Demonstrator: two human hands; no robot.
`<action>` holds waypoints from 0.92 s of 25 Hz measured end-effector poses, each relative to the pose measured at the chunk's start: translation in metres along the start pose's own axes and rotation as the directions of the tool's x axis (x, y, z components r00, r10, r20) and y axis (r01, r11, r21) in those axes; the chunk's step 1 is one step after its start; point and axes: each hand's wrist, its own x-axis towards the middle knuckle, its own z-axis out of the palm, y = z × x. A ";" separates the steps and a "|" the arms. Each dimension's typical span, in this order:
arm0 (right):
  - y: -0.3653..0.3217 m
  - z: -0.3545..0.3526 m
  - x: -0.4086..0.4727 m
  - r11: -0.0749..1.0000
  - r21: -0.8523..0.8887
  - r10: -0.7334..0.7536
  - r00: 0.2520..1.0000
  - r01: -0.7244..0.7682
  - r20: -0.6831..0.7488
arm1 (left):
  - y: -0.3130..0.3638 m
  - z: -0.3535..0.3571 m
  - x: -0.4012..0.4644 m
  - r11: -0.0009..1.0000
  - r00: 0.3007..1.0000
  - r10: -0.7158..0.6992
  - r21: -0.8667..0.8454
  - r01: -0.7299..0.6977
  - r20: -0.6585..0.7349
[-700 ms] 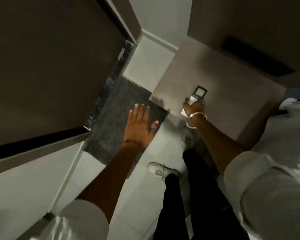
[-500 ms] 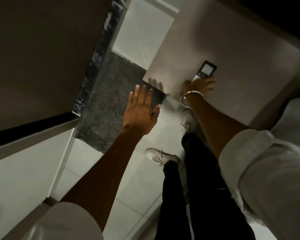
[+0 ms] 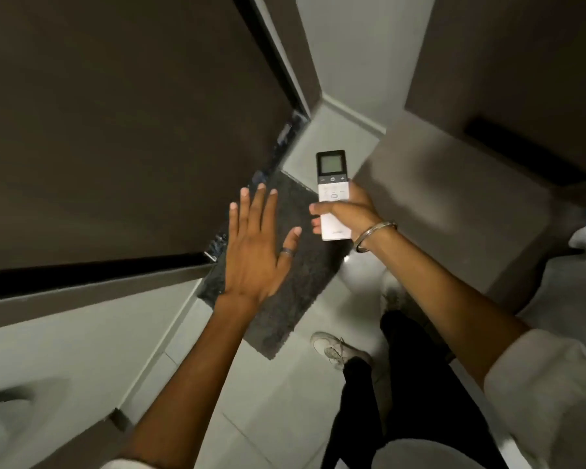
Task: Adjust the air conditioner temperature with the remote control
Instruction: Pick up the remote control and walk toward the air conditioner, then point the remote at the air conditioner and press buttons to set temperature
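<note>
A white remote control (image 3: 332, 187) with a dark top and a grey screen is held upright in my right hand (image 3: 351, 214), screen facing me, thumb lying across its lower half. A metal bangle sits on that wrist. My left hand (image 3: 254, 252) hovers flat to the left of the remote, fingers spread, a ring on the thumb, holding nothing. No air conditioner is in view.
A brown cabinet top (image 3: 454, 204) lies to the right, under a dark slot in the wall. A dark door (image 3: 115, 130) fills the left. A grey floor mat (image 3: 291, 282) lies on pale tiles, with my white shoes (image 3: 335, 350) below.
My right hand has lifted the remote off the cabinet top and brought it left, toward the middle, turning its screen to face me. The left hand stays open beside it.
</note>
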 end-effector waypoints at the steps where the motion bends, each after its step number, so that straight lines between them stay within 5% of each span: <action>1: -0.030 0.026 -0.025 0.995 -0.032 -0.092 0.992 0.095 0.084 | -0.006 -0.036 -0.004 1.000 0.996 -0.018 0.006 0.019 -0.091; 4: -0.129 0.118 -0.112 0.916 -0.040 -0.359 0.861 0.399 0.361 | -0.036 -0.167 -0.026 0.997 0.903 -0.041 0.042 0.065 -0.427; 8: -0.226 0.234 -0.246 0.719 -0.003 -0.534 0.555 0.695 0.638 | -0.079 -0.329 -0.082 0.977 0.628 -0.046 0.096 0.191 -0.777; 14: -0.299 0.336 -0.406 0.418 0.119 -0.642 0.200 0.901 0.740 | -0.108 -0.496 -0.154 0.916 0.194 0.011 0.087 0.392 -0.981; 18: -0.318 0.363 -0.461 0.321 0.197 -0.630 0.054 0.926 0.775 | -0.115 -0.541 -0.185 0.877 0.070 0.086 0.109 0.468 -0.994; 23: -0.326 0.372 -0.489 0.389 0.301 -0.602 -0.008 0.871 0.799 | -0.111 -0.555 -0.202 0.854 0.031 0.090 0.093 0.511 -0.995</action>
